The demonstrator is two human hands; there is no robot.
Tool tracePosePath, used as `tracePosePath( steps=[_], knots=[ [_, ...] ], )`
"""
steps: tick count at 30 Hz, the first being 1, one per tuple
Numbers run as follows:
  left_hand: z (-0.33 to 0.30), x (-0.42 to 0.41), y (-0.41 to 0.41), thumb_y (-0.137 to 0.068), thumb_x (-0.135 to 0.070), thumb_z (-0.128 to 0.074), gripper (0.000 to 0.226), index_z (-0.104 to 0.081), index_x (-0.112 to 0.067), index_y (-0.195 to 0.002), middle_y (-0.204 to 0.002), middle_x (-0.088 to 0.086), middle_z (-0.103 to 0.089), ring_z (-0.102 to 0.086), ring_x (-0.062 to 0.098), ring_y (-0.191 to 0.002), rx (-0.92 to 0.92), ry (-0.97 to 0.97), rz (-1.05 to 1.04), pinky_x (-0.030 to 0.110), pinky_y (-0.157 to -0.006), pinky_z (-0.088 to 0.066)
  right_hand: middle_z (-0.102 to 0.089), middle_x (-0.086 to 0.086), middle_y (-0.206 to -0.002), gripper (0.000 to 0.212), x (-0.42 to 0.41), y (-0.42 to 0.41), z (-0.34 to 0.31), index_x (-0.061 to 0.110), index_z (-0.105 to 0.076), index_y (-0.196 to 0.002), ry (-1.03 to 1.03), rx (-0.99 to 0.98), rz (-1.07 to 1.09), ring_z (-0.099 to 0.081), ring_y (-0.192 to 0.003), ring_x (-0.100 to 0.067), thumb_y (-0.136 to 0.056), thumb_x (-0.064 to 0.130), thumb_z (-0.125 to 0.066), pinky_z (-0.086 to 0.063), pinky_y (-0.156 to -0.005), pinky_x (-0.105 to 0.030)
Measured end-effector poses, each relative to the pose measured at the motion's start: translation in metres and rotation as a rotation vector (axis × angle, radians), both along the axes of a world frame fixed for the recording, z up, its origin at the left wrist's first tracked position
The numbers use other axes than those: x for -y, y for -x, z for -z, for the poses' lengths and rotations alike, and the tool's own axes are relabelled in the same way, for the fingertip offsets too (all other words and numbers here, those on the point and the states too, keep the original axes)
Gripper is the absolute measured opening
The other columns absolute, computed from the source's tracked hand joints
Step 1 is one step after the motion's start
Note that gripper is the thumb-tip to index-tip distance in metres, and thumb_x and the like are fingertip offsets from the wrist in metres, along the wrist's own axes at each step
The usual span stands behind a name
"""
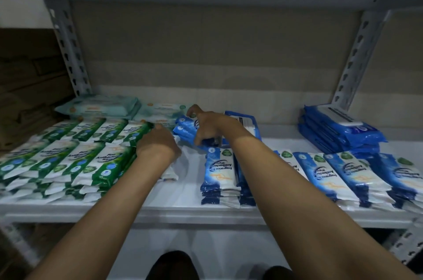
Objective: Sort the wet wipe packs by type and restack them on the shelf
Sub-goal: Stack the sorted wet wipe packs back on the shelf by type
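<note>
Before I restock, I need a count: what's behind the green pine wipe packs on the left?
Behind the green pine wipe packs lie pale mint packs, at least two stacks against the back wall. How many lie underneath is hidden.

pine packs stacked left on the shelf, fragrance free packs right, bigger packs behind those

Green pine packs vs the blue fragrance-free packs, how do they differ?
Green pine packs fill the shelf's left side in two rows; blue fragrance-free packs sit right in one front row. Pine print is green-white, fragrance-free blue-white. Both are slim antibacterial wipe packs, stacked flat.
</note>
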State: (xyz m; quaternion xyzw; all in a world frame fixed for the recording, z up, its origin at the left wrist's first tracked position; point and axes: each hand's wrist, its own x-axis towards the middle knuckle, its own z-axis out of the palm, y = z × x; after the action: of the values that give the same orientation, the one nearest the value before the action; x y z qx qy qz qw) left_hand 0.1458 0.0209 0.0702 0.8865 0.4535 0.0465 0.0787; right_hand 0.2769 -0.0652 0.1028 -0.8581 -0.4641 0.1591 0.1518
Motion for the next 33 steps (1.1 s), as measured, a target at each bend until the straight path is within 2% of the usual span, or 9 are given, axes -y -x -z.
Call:
tracePosePath(
  steps=[3,7,11,14,17,20,26,29,33],
  knots=[
    [0.004,-0.005,-0.001,-0.085,-0.034,-0.073,0.079,-0.03,-0.002,-0.144,-0.137,0.014,-0.056,-0.058,0.031,-0.124,0.095,0.036,-0.065,0.036,-0.089,-0.049,-0.056,-0.011,-0.08,0.091,-0.001,-0.002,0.002,0.033,-0.024,-0.143,0.027,-0.021,-0.019,-0.058,-0.061,-0.022,-0.076,0.001,-0.076,-0.054,-0.051,-0.033],
    [0.001,-0.009,0.0,-0.092,-0.043,-0.067,0.086,-0.018,-0.005,-0.151,-0.138,0.013,-0.055,-0.06,0.031,-0.12,0.075,-0.023,-0.033,0.035,-0.078,-0.043,-0.054,-0.014,-0.088,0.093,0.0,-0.004,0.01,0.038,-0.024,-0.141,0.047,-0.051,-0.044,-0.059,-0.061,-0.023,-0.075,-0.002,-0.076,-0.057,-0.06,-0.039],
    [-0.021,-0.006,0.0,-0.094,-0.051,-0.058,0.068,-0.036,-0.017,-0.148,-0.137,0.008,-0.057,-0.059,0.028,-0.121,-0.031,-0.199,0.034,0.033,-0.078,-0.04,-0.053,-0.006,-0.088,0.099,0.001,0.003,0.009,0.035,-0.024,-0.145,0.113,-0.015,-0.085,-0.058,-0.064,-0.021,-0.071,-0.001,-0.08,-0.053,-0.053,-0.034],
    [-0.046,0.001,0.0,-0.096,-0.06,-0.051,0.062,-0.045,-0.018,-0.141,-0.132,0.007,-0.06,-0.061,0.027,-0.117,-0.054,-0.284,0.069,0.033,-0.076,-0.037,-0.053,-0.015,-0.126,0.105,0.002,0.004,0.004,0.039,-0.024,-0.15,0.148,-0.099,-0.106,-0.064,-0.08,-0.026,-0.071,0.005,-0.086,-0.061,-0.061,-0.038],
    [-0.062,0.009,-0.003,-0.097,-0.057,-0.051,0.05,-0.057,-0.017,-0.127,-0.107,0.007,-0.064,-0.062,0.028,-0.095,-0.005,-0.316,0.111,0.034,-0.071,-0.039,-0.038,-0.007,-0.156,0.095,0.013,-0.008,-0.012,0.034,-0.031,-0.154,0.08,-0.131,-0.132,-0.066,-0.101,-0.028,-0.078,0.018,-0.086,-0.061,-0.082,-0.042],
    [-0.06,0.014,-0.01,-0.095,-0.048,-0.057,0.039,-0.063,-0.019,-0.121,-0.114,0.008,-0.066,-0.064,0.03,-0.1,0.103,-0.249,0.187,0.033,-0.073,-0.041,-0.06,0.0,-0.14,0.07,0.042,-0.031,-0.031,0.035,-0.041,-0.148,-0.02,-0.035,-0.1,-0.06,-0.118,-0.021,-0.087,0.031,-0.076,-0.046,-0.105,-0.041],
    [-0.041,0.037,-0.042,-0.086,-0.039,-0.073,0.025,-0.074,-0.018,-0.098,-0.097,0.004,-0.074,-0.068,0.023,-0.088,0.363,0.144,0.475,0.033,-0.08,-0.055,-0.068,-0.002,-0.119,0.042,0.11,-0.091,-0.026,0.03,-0.06,-0.129,-0.197,-0.157,0.203,-0.065,-0.109,-0.018,-0.09,0.026,-0.073,-0.055,-0.091,-0.032],
    [-0.034,0.047,-0.065,-0.088,-0.042,-0.073,0.033,-0.069,-0.021,-0.113,-0.108,0.0,-0.072,-0.067,0.017,-0.091,0.371,0.248,0.578,0.029,-0.081,-0.052,-0.066,-0.002,-0.121,0.039,0.139,-0.107,-0.018,0.027,-0.06,-0.131,-0.167,-0.108,0.277,-0.064,-0.102,-0.014,-0.093,0.032,-0.07,-0.056,-0.091,-0.034],
    [-0.029,0.058,-0.095,-0.086,-0.059,-0.069,0.063,-0.051,-0.023,-0.135,-0.127,0.003,-0.063,-0.063,0.023,-0.093,0.193,0.193,0.603,0.03,-0.079,-0.049,-0.053,0.005,-0.13,0.031,0.169,-0.13,-0.015,0.034,-0.063,-0.121,-0.066,0.047,0.372,-0.055,-0.119,-0.02,-0.092,0.042,-0.07,-0.045,-0.092,-0.027]
  ],
)
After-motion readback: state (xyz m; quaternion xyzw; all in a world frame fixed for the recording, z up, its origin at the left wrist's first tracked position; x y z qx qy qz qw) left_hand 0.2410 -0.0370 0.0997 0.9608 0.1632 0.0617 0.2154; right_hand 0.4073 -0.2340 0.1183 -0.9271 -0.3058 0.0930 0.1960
